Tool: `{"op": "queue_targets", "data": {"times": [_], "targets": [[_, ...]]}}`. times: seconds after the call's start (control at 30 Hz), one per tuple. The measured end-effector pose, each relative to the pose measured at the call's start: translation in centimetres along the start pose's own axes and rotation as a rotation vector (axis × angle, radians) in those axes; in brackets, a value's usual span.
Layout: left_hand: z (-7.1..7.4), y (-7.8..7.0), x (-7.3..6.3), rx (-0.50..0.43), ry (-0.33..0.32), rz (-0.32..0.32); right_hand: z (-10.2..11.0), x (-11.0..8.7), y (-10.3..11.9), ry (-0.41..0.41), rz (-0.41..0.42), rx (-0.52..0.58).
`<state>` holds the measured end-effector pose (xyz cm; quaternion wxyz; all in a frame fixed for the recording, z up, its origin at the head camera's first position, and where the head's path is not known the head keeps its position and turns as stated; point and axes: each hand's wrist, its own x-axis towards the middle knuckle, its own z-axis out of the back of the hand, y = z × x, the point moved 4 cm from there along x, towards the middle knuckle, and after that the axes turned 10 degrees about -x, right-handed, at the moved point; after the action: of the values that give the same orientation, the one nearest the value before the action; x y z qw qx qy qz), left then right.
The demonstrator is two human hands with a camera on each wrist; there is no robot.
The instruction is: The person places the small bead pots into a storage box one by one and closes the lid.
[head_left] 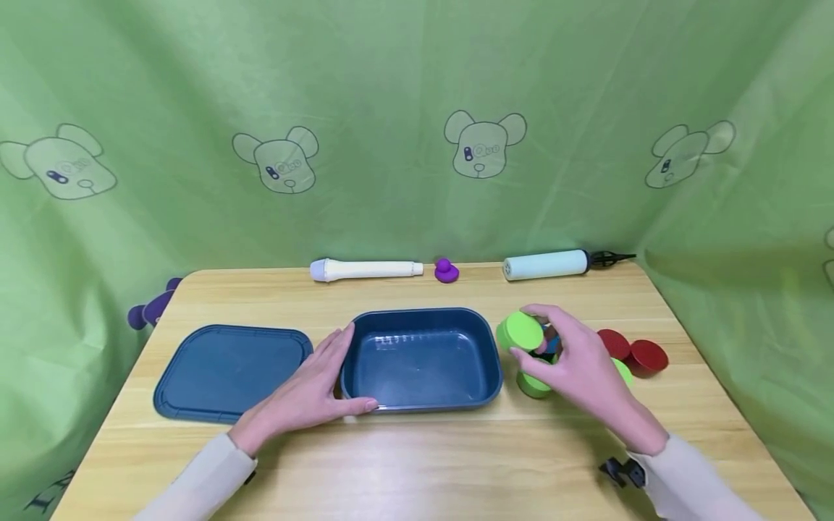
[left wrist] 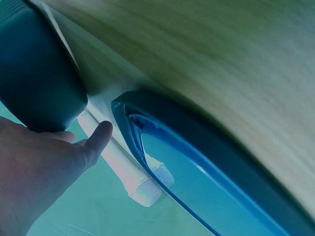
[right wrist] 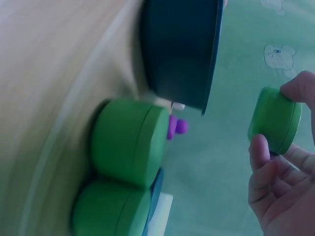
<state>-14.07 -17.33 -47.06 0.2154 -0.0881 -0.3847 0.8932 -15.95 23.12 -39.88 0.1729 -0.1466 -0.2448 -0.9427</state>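
The right hand (head_left: 580,365) pinches 1 raised green tub (head_left: 523,331) beside the box (head_left: 423,369), which the left hand (head_left: 306,391) touches, fingers straight. No tub is inside yet; more tubs (head_left: 649,359) sit toward the table's (head_left: 423,463) right edge, the lid (head_left: 231,373) near its left.

Covered, cropped and blurred parts
Cannot see whole, behind the right hand (head_left: 573,365): a blue item (head_left: 552,341) and the lower green tub (head_left: 534,388). Cannot follow the left wall of the blue box (head_left: 422,362) or the near right corner of the blue lid (head_left: 228,373) under the left hand (head_left: 313,391). Cannot identify the purple shape (head_left: 155,311), half hidden past the table's left edge. Cannot read the tiny lettering on the bear prints (head_left: 482,148). Cannot find sharp grain on the blurred tabletop (left wrist: 236,49) in the left wrist view.
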Motion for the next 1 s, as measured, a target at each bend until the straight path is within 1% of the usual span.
{"op": "queue_targets", "data": {"times": [0.13,0.27,0.37,0.47,0.63,0.8,1.0], "targets": [[0.1,0.1,0.0,0.001,-0.001,-0.024,-0.7,0.8,1.4,0.039,-0.021,0.04],[0.0,0.1,0.0,-0.006,-0.002,-0.031,-1.6,1.5,2.5,0.076,-0.031,0.07],[0.0,0.1,0.0,-0.009,-0.009,-0.03,-2.6,2.1,3.4,0.103,-0.014,0.082],[-0.1,0.1,0.0,-0.01,-0.009,-0.03,-3.7,2.5,4.3,0.117,0.026,0.079],[-0.2,0.1,-0.1,-0.016,0.014,-0.007,-6.1,2.7,5.8,0.149,0.076,0.062],[-0.1,0.1,-0.3,-0.011,0.012,0.005,-8.0,2.8,7.2,0.201,0.081,0.059],[-0.5,0.3,-0.3,-0.036,0.007,0.007,-9.6,3.3,8.4,0.242,0.071,0.07]]}}
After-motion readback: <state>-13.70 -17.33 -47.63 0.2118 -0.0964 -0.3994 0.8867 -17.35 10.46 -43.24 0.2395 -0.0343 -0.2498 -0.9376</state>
